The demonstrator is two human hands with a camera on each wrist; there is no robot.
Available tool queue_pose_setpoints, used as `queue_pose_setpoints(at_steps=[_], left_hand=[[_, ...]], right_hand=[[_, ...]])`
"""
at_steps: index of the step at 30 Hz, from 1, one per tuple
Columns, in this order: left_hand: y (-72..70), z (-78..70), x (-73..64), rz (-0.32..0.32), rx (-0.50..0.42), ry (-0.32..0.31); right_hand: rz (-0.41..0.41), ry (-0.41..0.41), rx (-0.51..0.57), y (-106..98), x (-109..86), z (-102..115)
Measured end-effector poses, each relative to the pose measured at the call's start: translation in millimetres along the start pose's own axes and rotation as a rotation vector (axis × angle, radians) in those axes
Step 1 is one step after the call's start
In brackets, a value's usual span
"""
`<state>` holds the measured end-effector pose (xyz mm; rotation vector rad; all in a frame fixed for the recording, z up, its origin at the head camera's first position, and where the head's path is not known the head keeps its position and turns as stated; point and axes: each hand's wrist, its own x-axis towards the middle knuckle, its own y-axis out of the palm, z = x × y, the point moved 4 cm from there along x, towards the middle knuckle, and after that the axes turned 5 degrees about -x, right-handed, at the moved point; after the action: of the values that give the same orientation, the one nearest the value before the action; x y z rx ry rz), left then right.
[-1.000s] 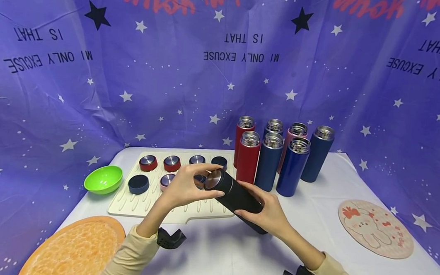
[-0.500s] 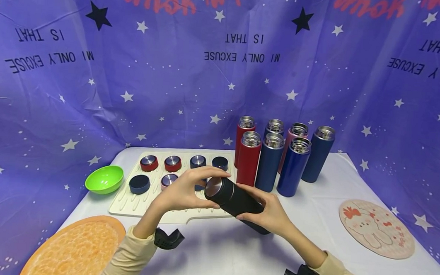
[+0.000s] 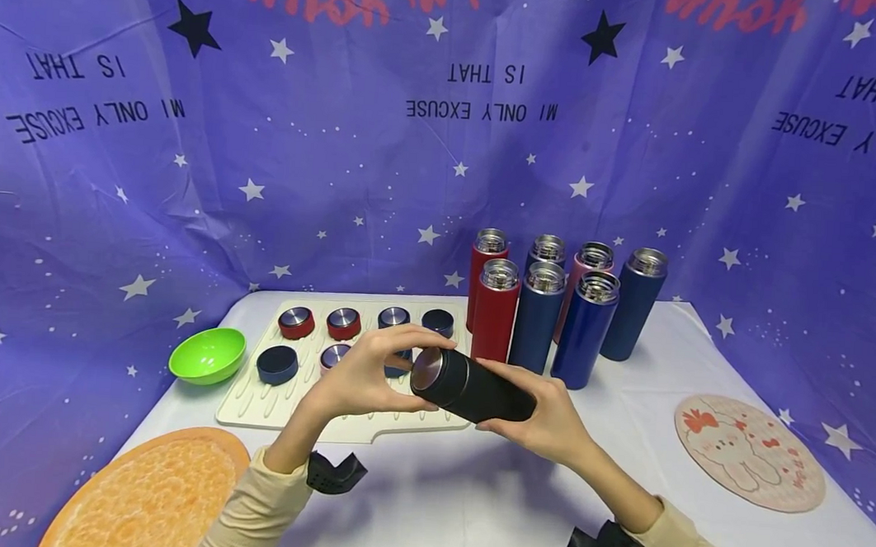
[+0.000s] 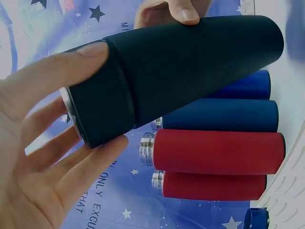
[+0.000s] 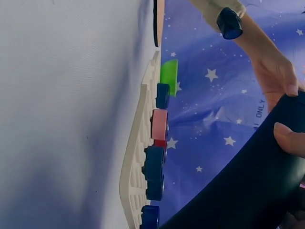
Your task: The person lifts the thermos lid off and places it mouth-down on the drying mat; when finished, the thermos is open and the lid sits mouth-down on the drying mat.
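A black thermos bottle (image 3: 502, 392) is held above the table, lying nearly level with its lid end to the left. My left hand (image 3: 366, 373) pinches the black lid (image 4: 102, 95) between thumb and fingertips, and the lid's round metal top faces left. The lid sits on the body with a thin seam between them. My right hand (image 3: 552, 420) grips the body near its lower end, thumb on the near side and fingers over the far side. In the right wrist view the dark body (image 5: 248, 176) fills the lower right corner.
Several lidless bottles, including a red one (image 3: 494, 314) and a blue one (image 3: 585, 335), stand behind. A cream rack (image 3: 252, 412) holds several lids (image 3: 277, 366). A green bowl (image 3: 206, 356), an orange mat (image 3: 166, 491) and a pink rabbit mat (image 3: 751, 455) lie around.
The bottle's lower end has risen, so the bottle goes from slanting down to nearly level. My right hand lifts with it. My left hand shifted slightly on the lid earlier.
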<state>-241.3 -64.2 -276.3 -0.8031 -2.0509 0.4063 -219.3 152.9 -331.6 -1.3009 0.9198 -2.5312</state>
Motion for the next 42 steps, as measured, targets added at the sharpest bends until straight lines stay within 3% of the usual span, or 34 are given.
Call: queue_pose_setpoints(at_steps=[3, 10, 15, 18, 22, 28, 35, 39, 42], left_hand=[[0.7, 4.1, -1.5, -0.042, -0.002, -0.042], [5.8, 36.6, -9.7, -0.139, 0.020, -0.185], [6.9, 40.5, -10.6, -0.149, 0.017, -0.224], [7.9, 35.0, -8.5, -0.106, 0.027, -0.191], [11.2, 32.1, -7.1, -0.001, 0.038, -0.095], [17.3, 29.8, -6.2, 0.084, 0.062, 0.014], [15.0, 14.4, -3.1, 0.049, 0.019, 0.058], [11.1, 0.1, 0.3, 0.023, -0.041, 0.044], [8.8, -3.4, 0.8, -0.016, -0.032, 0.001]], right_hand=[[-0.023, -0.009, -0.031, 0.9, -0.4, 1.7], [-0.080, -0.007, -0.077, 3.4, -1.6, 3.1], [-0.069, -0.010, -0.076, 5.2, -2.9, -2.4], [-0.022, -0.008, -0.056, 7.5, -6.4, -19.9], [0.091, 0.001, -0.031, 5.5, -8.2, -40.8], [0.216, 0.049, 0.076, -4.5, -6.9, -45.7], [0.190, -0.003, 0.020, -6.1, -6.4, -38.7], [0.150, -0.042, -0.022, -4.1, -6.6, -35.5], [0.107, -0.059, -0.031, -1.3, -7.3, -33.7]])
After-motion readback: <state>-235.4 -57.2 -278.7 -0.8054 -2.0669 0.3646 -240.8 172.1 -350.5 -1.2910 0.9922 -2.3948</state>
